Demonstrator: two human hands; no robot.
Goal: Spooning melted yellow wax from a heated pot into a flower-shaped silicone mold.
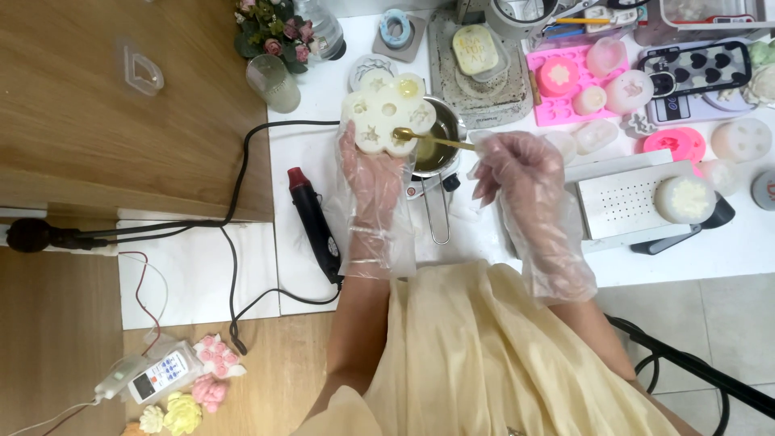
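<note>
- Cream-yellow dress (484, 355) fills the lower centre of the frame.
- Left hand (373, 182), gloved, grips a white flower-shaped mould (387, 113) from below, upper centre, over the white counter (484, 234).
- Right hand (517, 165) pinches a gold spoon (432, 139); its bowl rests on the mould, just above a small metal pot (440, 145).
- Black heat gun (316, 226) lies left of the left hand.

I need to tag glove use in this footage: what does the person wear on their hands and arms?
Both the left hand and the right hand wear loose, clear, crinkly disposable plastic gloves reaching past the wrists. The forearms are bare; a pale yellow garment covers the body.
</note>
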